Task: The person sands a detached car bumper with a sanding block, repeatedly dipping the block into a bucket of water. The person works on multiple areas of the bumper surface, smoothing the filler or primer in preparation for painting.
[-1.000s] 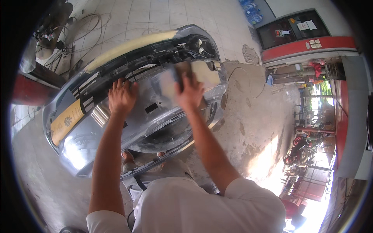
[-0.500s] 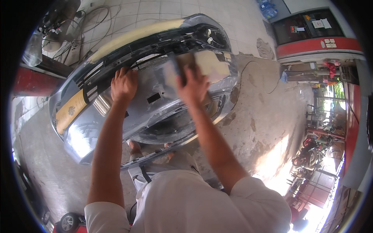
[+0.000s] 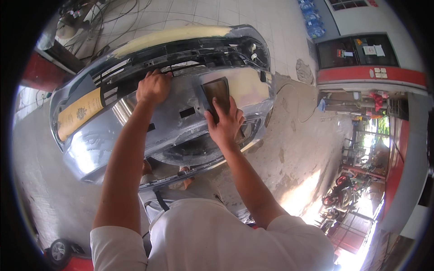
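Note:
A grey car bumper with pale yellow filler patches lies in front of me. My right hand presses a dark, flat sanding block on its surface, beside the yellow patch at the right. The fingers lie along the block's near part; its underside is hidden. My left hand rests on the bumper's edge at the grille opening, fingers curled over it and their tips hidden. A brown-backed sheet of sandpaper lies on the bumper's left part, near a shiny metallic surface.
Cables trail over the tiled floor at the far left, near a red-sided stand. Blue water bottles stand by the far wall. Motorbikes are at the right, and a car wheel shows at the lower left.
My right hand, blurred before, has come nearer to me with the sanding block. My left hand has shifted slightly farther along the bumper's edge. The whole view has also shifted a little.

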`<action>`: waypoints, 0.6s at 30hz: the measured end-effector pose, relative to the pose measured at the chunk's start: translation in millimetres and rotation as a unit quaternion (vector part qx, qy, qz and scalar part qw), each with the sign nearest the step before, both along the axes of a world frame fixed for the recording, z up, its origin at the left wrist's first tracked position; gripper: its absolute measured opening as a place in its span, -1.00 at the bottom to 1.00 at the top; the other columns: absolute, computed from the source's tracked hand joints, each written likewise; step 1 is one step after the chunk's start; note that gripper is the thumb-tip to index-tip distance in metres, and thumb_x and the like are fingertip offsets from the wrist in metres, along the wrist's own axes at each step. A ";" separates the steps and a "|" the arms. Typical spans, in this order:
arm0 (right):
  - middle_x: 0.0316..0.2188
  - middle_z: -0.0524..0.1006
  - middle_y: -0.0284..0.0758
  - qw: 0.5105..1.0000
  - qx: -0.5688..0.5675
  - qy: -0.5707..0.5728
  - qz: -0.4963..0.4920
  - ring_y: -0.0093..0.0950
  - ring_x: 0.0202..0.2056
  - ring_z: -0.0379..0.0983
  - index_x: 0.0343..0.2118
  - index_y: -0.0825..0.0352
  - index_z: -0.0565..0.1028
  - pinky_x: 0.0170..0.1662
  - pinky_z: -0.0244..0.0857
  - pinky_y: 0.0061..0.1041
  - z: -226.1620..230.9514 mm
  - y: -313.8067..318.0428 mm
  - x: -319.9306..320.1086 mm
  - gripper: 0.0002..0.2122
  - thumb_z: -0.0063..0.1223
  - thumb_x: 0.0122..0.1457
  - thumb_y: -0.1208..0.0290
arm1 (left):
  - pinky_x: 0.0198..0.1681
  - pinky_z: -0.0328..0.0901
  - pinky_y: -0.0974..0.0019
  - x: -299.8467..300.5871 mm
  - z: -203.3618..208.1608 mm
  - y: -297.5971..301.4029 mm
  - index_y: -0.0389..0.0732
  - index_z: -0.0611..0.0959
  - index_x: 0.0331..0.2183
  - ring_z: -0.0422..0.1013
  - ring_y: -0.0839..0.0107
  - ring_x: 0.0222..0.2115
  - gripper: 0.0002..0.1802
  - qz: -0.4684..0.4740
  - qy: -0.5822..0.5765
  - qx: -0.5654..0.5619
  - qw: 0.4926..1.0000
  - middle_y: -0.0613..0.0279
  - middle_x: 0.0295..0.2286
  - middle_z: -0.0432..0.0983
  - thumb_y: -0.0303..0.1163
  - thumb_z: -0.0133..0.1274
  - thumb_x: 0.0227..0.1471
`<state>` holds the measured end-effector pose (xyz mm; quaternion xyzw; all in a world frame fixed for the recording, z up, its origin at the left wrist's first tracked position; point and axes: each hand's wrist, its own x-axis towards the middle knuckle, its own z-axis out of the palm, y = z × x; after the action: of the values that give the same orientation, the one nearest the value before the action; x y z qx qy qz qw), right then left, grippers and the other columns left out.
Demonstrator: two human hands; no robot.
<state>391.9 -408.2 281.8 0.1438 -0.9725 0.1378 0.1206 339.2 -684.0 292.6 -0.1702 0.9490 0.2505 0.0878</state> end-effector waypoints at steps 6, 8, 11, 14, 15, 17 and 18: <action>0.29 0.33 -0.03 0.999 0.016 0.033 -0.014 0.06 0.14 0.25 0.10 -0.09 0.63 0.15 0.10 0.04 7.7 -54.9 -114.3 -0.58 0.18 0.23 -0.09 | 0.17 0.34 -0.05 -8.9 -15.9 5.5 -0.26 0.72 -0.15 0.44 -0.05 0.09 -0.41 0.014 0.063 0.000 0.998 0.04 0.00 0.57 0.01 -0.23 0.40; 0.28 0.33 -0.04 0.999 0.011 0.032 0.022 0.04 0.14 0.25 0.12 -0.08 0.63 0.15 0.10 0.01 4.4 -39.6 -73.5 -0.56 0.20 0.21 -0.08 | 0.26 0.29 0.00 -7.8 -10.0 -3.4 -0.23 0.64 0.04 0.37 0.02 0.19 -0.41 0.012 -0.010 0.021 1.000 0.03 0.08 0.55 0.01 -0.24 0.38; 0.28 0.34 -0.06 0.997 0.019 0.039 0.057 0.02 0.14 0.27 0.13 -0.08 0.62 0.16 0.11 -0.01 -3.2 -7.6 -16.5 -0.55 0.21 0.20 -0.07 | 0.25 0.30 0.02 2.9 17.4 -3.8 -0.23 0.65 0.02 0.38 0.03 0.18 -0.43 0.001 -0.026 0.025 0.999 0.05 0.08 0.55 -0.02 -0.26 0.37; 0.28 0.35 -0.07 0.998 0.020 0.039 0.052 0.00 0.13 0.28 0.13 -0.10 0.62 0.16 0.12 -0.01 2.4 -18.5 -35.3 -0.55 0.22 0.19 -0.07 | 0.25 0.31 0.03 -2.0 3.1 1.1 -0.25 0.65 0.02 0.39 0.03 0.18 -0.43 0.007 0.002 0.020 1.000 0.03 0.08 0.55 -0.03 -0.24 0.37; 0.27 0.36 -0.08 0.998 0.021 0.042 0.042 0.00 0.14 0.29 0.12 -0.10 0.62 0.16 0.12 0.00 8.2 -32.5 -72.0 -0.56 0.21 0.20 -0.07 | 0.24 0.31 0.00 -9.2 -1.4 4.0 -0.26 0.66 0.00 0.39 0.00 0.17 -0.43 0.015 0.018 0.021 1.000 0.00 0.07 0.55 -0.01 -0.23 0.37; 0.26 0.38 -0.07 0.998 0.017 0.059 0.019 0.00 0.15 0.28 0.09 -0.08 0.63 0.16 0.13 0.00 5.4 -50.8 -106.6 -0.58 0.22 0.19 -0.06 | 0.22 0.32 -0.04 -11.0 -10.3 6.0 -0.28 0.67 -0.05 0.41 -0.04 0.14 -0.41 0.040 0.039 0.021 0.998 -0.06 0.05 0.56 0.02 -0.22 0.37; 0.26 0.38 -0.07 0.998 0.016 0.057 0.008 0.00 0.15 0.28 0.08 -0.07 0.63 0.16 0.13 0.00 4.1 -53.9 -111.2 -0.58 0.22 0.19 -0.06 | 0.23 0.31 -0.03 -11.3 -11.8 5.1 -0.28 0.67 -0.05 0.41 -0.04 0.15 -0.41 0.039 0.031 0.020 0.999 -0.05 0.04 0.56 0.02 -0.22 0.37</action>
<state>280.7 -462.0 285.8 0.1612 -0.9649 0.1149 0.1727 327.9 -678.9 280.8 -0.1979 0.9385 0.2782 0.0518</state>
